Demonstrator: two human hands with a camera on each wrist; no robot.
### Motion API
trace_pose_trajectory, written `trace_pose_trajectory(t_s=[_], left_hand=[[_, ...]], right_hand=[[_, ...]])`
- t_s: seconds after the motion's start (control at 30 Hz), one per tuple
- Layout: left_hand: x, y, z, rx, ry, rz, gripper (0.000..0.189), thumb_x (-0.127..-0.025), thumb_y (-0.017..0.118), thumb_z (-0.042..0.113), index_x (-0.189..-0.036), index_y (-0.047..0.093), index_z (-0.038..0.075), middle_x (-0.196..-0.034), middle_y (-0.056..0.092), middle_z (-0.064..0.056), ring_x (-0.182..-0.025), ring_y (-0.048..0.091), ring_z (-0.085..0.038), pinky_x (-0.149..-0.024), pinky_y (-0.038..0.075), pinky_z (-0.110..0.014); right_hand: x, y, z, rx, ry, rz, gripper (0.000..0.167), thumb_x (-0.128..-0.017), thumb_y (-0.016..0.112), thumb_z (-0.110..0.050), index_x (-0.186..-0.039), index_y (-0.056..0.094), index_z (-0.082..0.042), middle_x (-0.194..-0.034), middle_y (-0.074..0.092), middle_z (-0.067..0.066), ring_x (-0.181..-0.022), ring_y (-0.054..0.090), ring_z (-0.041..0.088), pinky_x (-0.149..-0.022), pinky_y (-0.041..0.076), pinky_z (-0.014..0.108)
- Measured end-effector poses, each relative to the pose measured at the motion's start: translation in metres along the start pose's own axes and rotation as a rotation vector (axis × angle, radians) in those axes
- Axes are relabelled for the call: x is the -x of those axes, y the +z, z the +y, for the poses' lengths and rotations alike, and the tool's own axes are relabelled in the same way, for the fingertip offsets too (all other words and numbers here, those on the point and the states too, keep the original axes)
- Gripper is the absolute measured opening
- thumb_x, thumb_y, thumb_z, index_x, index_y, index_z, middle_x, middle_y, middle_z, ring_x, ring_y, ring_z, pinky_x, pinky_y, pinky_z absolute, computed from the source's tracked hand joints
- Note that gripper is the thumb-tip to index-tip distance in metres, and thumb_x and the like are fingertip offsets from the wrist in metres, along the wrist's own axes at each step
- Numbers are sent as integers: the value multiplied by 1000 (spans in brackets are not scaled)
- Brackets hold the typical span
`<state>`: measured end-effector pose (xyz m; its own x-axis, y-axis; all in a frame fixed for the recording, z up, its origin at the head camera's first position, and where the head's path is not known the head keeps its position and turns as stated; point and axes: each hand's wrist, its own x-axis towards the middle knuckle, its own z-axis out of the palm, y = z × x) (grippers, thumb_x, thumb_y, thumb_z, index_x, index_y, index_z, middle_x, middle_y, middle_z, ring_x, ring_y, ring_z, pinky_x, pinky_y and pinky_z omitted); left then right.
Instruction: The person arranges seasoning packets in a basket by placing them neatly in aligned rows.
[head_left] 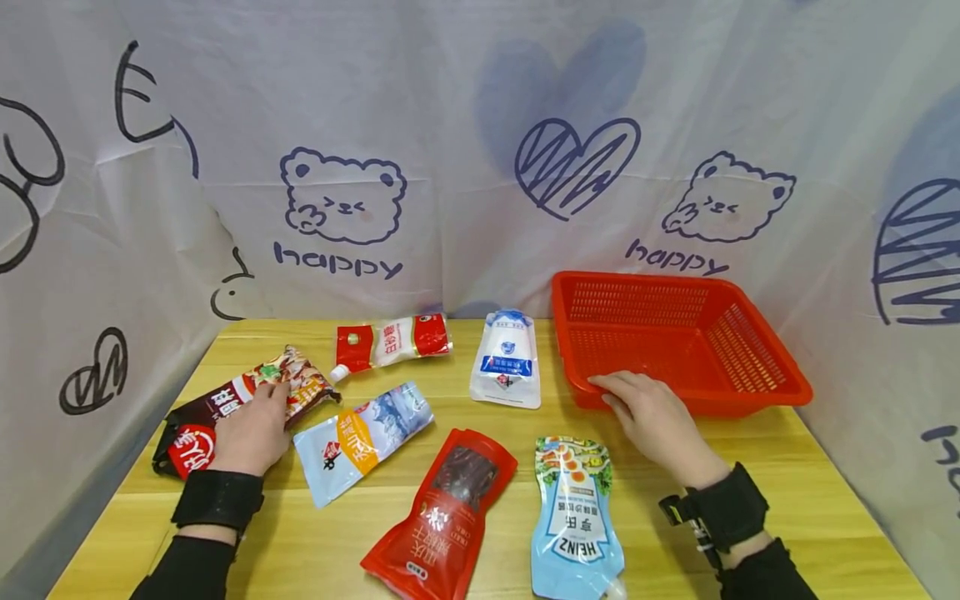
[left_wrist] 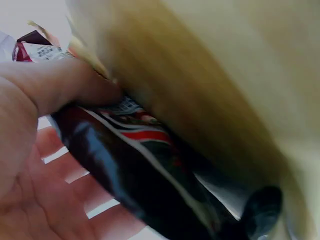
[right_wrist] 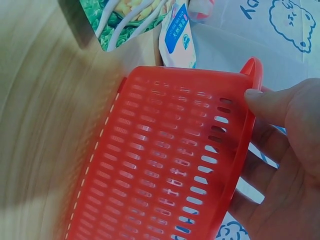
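At the left of the table my left hand (head_left: 252, 429) holds a dark food packet (head_left: 187, 425) lying on its back. In the left wrist view its thumb is on one side of the packet (left_wrist: 135, 165), fingers on the other. My right hand (head_left: 660, 425) pinches the front left rim of a red plastic basket (head_left: 637, 354). In the right wrist view the thumb lies on the outside of the basket wall (right_wrist: 160, 150), with the other fingers behind the rim.
Between the hands lie a red-and-white squeeze tube (head_left: 390, 343), a white pouch (head_left: 507, 360), a blue-and-orange pouch (head_left: 363, 442), a red pouch (head_left: 446, 517) and a light-blue Heinz spout pouch (head_left: 576, 521). A white printed cloth (head_left: 465, 150) hangs behind the table.
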<state>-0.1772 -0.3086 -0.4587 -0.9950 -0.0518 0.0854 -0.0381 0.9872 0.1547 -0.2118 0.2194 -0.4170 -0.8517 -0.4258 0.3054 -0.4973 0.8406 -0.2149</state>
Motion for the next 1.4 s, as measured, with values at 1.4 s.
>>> trace_pose_trajectory(t_s=[1.4], left_hand=[[8, -46, 65, 197, 148, 517, 58, -85, 73, -13, -140, 62, 1, -128, 67, -27, -70, 68, -51, -49, 52, -58]], right_hand=[[0, 2, 1, -21, 53, -19, 37, -99, 72, -12, -135, 69, -12, -125, 72, 11, -114, 66, 35, -103, 49, 59]])
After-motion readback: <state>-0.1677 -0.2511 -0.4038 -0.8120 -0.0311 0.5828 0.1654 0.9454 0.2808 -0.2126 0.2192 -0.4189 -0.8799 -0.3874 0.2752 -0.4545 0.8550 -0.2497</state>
